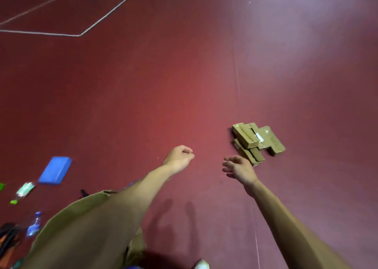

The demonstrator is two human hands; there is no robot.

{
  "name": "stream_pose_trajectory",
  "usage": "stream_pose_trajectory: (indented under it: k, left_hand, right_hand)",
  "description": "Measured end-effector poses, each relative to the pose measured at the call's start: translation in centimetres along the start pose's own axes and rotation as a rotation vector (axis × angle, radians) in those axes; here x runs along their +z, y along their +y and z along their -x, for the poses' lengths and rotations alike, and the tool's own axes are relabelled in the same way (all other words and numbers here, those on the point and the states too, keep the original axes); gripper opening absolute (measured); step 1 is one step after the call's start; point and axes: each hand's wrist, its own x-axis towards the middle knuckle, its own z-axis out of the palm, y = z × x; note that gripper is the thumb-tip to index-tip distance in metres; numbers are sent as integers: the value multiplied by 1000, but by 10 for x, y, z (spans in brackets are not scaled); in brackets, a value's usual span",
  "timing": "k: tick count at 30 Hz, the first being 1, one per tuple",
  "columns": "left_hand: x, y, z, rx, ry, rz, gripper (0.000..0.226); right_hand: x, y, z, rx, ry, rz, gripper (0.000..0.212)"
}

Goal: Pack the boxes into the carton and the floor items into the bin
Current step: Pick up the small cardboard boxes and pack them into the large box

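A pile of several flat brown cardboard boxes (257, 142) lies on the red floor at the right of centre. My right hand (238, 167) hovers just below and left of the pile, fingers spread, holding nothing. My left hand (181, 156) reaches forward further left, fingers curled into a loose fist with nothing visible in it. On the floor at the far left lie a blue foam block (55, 170), a green-and-white bottle (23, 191) and a clear water bottle with a blue cap (34, 224). No carton or bin shows.
My leg in khaki trousers (88, 232) fills the lower left, with a white shoe (202, 264) at the bottom edge. Dark and orange gear (8, 240) sits at the left edge. White court lines (81, 34) cross the floor far away.
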Motion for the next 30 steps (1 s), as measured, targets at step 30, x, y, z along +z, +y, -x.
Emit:
stream_pose_trajectory:
  k: [30]
  left_hand:
    - [201,235,-393,-138,-268,2,12]
  right_hand:
    - [-289,-74,-365,292,149,28,10]
